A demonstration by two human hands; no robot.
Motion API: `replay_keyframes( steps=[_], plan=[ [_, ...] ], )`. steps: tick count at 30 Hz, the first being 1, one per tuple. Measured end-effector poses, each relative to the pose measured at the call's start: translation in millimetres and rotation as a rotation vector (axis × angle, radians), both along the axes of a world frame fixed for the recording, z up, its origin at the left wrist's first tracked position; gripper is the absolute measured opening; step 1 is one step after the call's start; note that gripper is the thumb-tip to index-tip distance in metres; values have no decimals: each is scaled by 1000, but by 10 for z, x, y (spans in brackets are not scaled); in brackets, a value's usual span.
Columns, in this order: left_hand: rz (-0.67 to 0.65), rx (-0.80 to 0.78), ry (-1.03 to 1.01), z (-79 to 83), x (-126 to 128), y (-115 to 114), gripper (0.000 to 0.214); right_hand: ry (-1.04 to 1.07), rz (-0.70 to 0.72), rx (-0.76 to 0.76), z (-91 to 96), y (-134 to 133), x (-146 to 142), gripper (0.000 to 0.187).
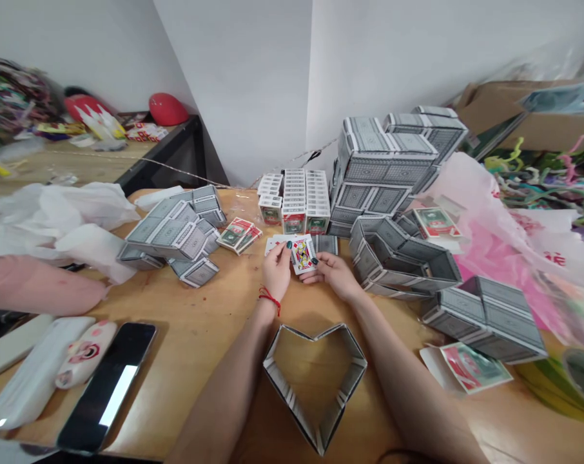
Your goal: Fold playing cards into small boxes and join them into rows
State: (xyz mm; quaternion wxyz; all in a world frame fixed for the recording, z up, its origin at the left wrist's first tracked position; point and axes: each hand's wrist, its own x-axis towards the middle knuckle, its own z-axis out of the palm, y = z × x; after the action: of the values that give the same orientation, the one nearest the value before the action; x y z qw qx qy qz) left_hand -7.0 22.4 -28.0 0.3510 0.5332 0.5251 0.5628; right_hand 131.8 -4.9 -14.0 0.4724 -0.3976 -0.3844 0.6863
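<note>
In the middle of the table, my right hand (333, 273) grips a playing card (302, 255) with a coloured court figure facing up. My left hand (276, 270) has its thumb and fingers pinched together at that card's left edge. White card faces (275, 243) lie just behind the left hand, and a face-down grey-backed card (325, 244) lies behind the right. Between my forearms stands a heart-shaped frame (346, 386) made of folded cards, hollow in the middle.
Stacked grey card blocks (383, 154) rise at the back right, near an open card frame (403, 258). Card boxes (293, 200) stand in rows at the back. Another card structure (171, 229) and a phone (108, 386) lie to the left.
</note>
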Motion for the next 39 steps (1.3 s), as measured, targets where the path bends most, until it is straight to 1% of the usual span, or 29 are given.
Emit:
replay_keyframes(
  steps=[4, 9, 12, 17, 21, 25, 29, 33, 34, 37, 39],
  plan=[
    [8, -20, -30, 18, 4, -5, 26, 40, 6, -16, -5, 5, 5, 18],
    [-1, -20, -51, 28, 0, -8, 24, 42, 2, -25, -9, 6, 3, 14],
    [-22, -57, -123, 29, 5, -11, 23, 36, 3, -41, 10, 6, 1, 11],
    [20, -127, -254, 41, 22, -16, 26, 28, -11, -67, 51, 7, -12, 9],
    [15, -157, -293, 57, 29, -18, 25, 23, -2, -74, 62, 5, -12, 8],
    [-3, -167, -324, 36, 25, -9, 24, 19, 3, -69, 51, 10, -6, 9],
    [-19, -155, -288, 13, 20, 0, 22, 39, -6, -62, 38, 17, -11, 8],
    [42, -166, -297, 21, 27, 0, 26, 17, -1, -94, 44, 14, -18, 9],
    [22, -171, -295, 22, 28, 1, 27, 18, -4, -93, 47, 12, -19, 9],
    [14, -173, -255, 16, 26, 9, 24, 40, -29, -78, 49, 10, -21, 8],
    [36, -160, -227, 12, 19, 12, 25, 37, -16, -76, 42, 11, -22, 9]
  ],
)
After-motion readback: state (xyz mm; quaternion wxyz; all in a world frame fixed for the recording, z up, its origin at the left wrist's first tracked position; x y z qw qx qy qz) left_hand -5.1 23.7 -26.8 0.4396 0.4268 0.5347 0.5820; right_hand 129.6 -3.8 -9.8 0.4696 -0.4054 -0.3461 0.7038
